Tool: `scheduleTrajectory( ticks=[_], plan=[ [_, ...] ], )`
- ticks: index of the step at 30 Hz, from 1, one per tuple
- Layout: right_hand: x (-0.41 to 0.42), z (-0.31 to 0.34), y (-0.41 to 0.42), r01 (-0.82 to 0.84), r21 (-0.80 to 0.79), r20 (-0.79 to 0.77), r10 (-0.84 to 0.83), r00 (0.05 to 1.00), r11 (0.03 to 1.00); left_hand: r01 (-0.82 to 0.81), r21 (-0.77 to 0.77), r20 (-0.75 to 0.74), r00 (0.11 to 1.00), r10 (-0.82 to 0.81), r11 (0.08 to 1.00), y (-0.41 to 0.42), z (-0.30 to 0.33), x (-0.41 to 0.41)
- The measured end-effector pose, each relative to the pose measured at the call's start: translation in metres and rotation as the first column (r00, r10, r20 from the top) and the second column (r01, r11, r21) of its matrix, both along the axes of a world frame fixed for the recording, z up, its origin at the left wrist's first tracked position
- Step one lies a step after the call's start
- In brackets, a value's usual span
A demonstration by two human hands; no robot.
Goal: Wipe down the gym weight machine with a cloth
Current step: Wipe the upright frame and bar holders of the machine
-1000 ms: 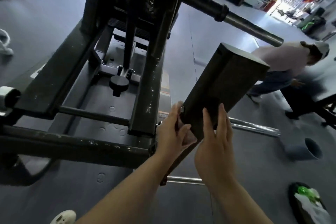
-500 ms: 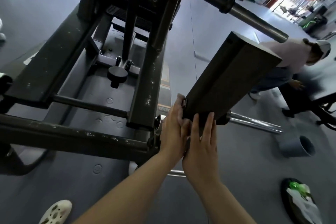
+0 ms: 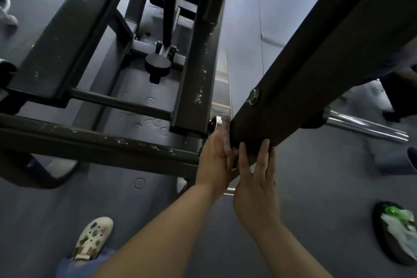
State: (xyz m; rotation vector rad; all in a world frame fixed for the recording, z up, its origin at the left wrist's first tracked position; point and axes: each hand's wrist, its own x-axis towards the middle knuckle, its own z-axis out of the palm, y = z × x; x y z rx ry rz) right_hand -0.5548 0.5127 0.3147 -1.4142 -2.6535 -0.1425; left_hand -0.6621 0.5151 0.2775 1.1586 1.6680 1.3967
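The dark grey weight machine fills the head view, with a scuffed upright frame post (image 3: 194,74) and a thick slanted beam (image 3: 304,88) running from the upper right down to the centre. My left hand (image 3: 214,158) holds a small pinkish cloth (image 3: 226,142) against the left side of the beam's lower end; most of the cloth is hidden under the fingers. My right hand (image 3: 255,187) lies beside it, its straight fingers touching the beam's bottom edge.
A chrome bar (image 3: 365,126) sticks out to the right behind the beam. A black knob (image 3: 157,65) sits inside the frame. On the grey floor are a black plate with a white-green bag (image 3: 397,230) and my shoe (image 3: 93,239). A blurred person (image 3: 397,88) stands at the right.
Both hands have slid down the slanted beam to its lower end, and the right hand has closed in beside the left. The view has dropped closer to the machine.
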Motion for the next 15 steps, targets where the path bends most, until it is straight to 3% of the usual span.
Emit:
scheduleTrajectory(
  ticks=[7,10,13,15],
  plan=[
    [0.010,-0.009,-0.003,-0.016,0.037,0.078,0.013,0.997,0.999,-0.059,-0.212,0.013,0.998,0.063,0.975,-0.012,0.004,0.004],
    [0.011,-0.010,-0.002,-0.027,0.032,0.070,0.025,0.997,0.999,-0.081,-0.130,-0.005,0.997,0.081,0.988,-0.020,0.002,0.008],
    [0.014,-0.016,-0.002,-0.049,0.013,0.091,0.047,0.995,0.999,-0.082,-0.146,0.044,0.995,0.089,0.986,-0.024,0.010,0.014],
    [0.019,-0.020,0.001,-0.060,0.003,0.110,0.060,0.992,0.998,-0.092,-0.165,0.180,0.976,0.122,0.982,-0.023,0.006,0.015]
  ],
)
